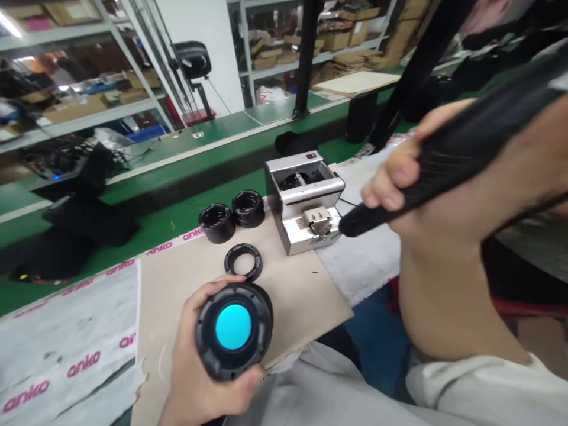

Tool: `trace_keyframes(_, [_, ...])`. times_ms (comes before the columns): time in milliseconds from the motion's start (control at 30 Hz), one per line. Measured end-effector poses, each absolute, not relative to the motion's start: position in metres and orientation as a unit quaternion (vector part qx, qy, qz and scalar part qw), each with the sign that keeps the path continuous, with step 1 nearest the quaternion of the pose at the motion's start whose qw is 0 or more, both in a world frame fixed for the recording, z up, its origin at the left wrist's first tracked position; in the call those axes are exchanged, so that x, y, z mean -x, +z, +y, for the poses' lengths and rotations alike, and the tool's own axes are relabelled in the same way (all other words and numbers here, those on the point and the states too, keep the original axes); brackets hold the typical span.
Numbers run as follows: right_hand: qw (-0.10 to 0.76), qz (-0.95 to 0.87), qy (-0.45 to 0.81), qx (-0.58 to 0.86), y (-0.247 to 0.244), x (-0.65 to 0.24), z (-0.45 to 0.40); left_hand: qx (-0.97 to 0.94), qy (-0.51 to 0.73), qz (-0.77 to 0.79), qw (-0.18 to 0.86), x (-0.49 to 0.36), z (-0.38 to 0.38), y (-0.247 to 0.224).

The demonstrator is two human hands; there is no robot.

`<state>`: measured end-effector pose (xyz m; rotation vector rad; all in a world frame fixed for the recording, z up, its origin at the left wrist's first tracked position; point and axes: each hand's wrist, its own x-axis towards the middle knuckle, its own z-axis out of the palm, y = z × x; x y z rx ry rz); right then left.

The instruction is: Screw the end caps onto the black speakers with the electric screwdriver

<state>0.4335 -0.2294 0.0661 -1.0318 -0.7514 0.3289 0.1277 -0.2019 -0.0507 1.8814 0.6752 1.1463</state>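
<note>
Cardboard sheet (297, 302) lies flat, metal machine (306, 204) at its far right edge. Right hand (402, 171): fingers wrapped around black tool (461, 154). Left hand (190, 378): fingers curved wide, gripping blue-centred round part (234, 327) above cardboard, nearer than loose ring (229, 261).

Over at the workbench (173, 225), a cardboard sheet (293, 299) lies before the worker. On it, a ring (258, 264) sits just beyond the lens unit (234, 327) in the left hand (195, 373). Behind the ring, two cylindrical housings (217, 232) stand side by side; right of them, a screw feeder (289, 228). Further right, the right hand (397, 176) holds a handheld tool (452, 163). Shelving (126, 50) stands behind.
</note>
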Motion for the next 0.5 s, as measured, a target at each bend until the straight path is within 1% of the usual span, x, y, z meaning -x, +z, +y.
trace_keyframes(67, [0.825, -0.363, 0.14, 0.409, 0.064, -0.427, -0.214, -0.757, 0.447, 0.249, 0.406, -0.151, -0.202, -0.05])
trace_keyframes(100, [0.819, -0.378, 0.154, 0.403, 0.062, -0.426, -0.208, -0.76, 0.443, 0.245, 0.408, -0.161, -0.2, -0.049])
trace_keyframes(200, [0.76, -0.412, 0.237, 0.444, 0.057, -0.427, -0.2, -0.761, 0.427, 0.246, 0.423, -0.179, -0.195, -0.046])
trace_keyframes(233, [0.751, -0.414, 0.245, 0.452, 0.055, -0.427, -0.2, -0.76, 0.422, 0.247, 0.428, -0.181, -0.194, -0.046])
trace_keyframes(400, [0.759, -0.416, 0.238, 0.442, 0.051, -0.424, -0.195, -0.748, 0.426, 0.243, 0.447, -0.18, -0.192, -0.046])
trace_keyframes(500, [0.744, -0.423, 0.261, 0.446, 0.046, -0.424, -0.193, -0.74, 0.429, 0.232, 0.464, -0.18, -0.192, -0.048])
